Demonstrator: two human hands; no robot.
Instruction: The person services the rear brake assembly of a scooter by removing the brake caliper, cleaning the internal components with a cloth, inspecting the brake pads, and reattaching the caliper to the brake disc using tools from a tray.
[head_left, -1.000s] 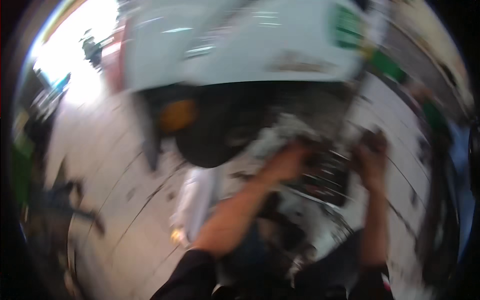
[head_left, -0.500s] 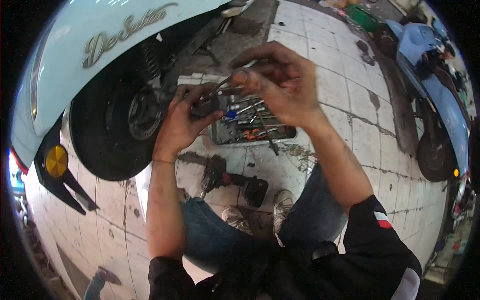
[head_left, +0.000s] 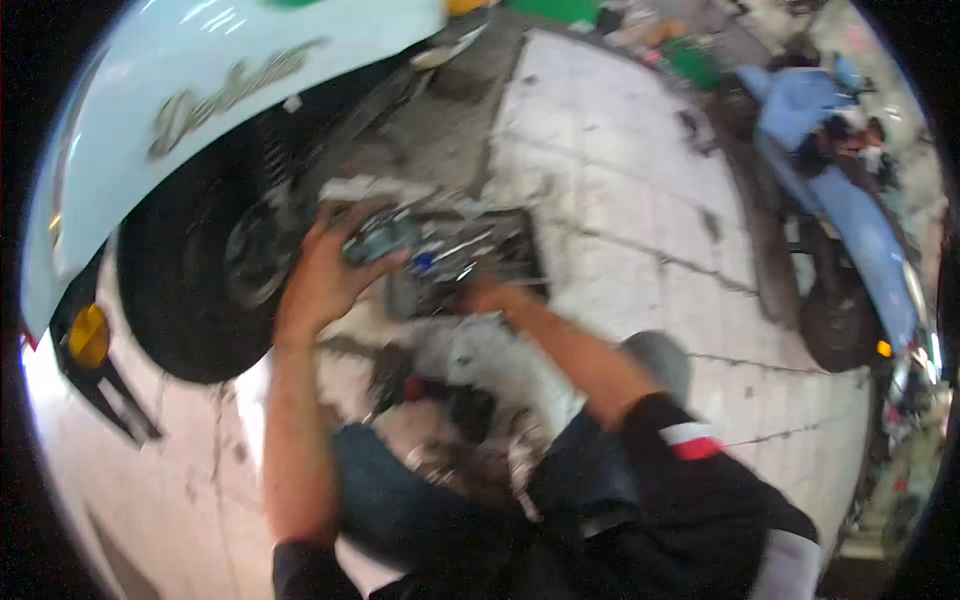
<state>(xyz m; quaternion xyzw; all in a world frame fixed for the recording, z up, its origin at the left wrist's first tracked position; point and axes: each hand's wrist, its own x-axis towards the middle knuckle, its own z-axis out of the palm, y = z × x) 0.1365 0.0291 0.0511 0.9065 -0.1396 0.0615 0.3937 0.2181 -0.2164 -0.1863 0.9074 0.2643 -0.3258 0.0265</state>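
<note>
A person's left hand (head_left: 316,272) held a small grey piece (head_left: 385,240) just left of the frame's center, its thumb and fingers curved around the sides, a grip that seemed meant to keep the piece steady. The right hand (head_left: 492,296) reached down into a tool tray (head_left: 404,300) at center; its fingertips were lost in blur and shadow, so whether they had closed on anything could not be told. The tray, its metal tools and a blue item (head_left: 423,262) jumbled together, lay beside the wheel (head_left: 180,285) of a pale blue scooter (head_left: 250,65) filling the upper left, presumably for easy reach. A cordless drill (head_left: 426,388) lay on the tiled floor (head_left: 640,310) below the tray, likely parked there to leave both hands free.
</note>
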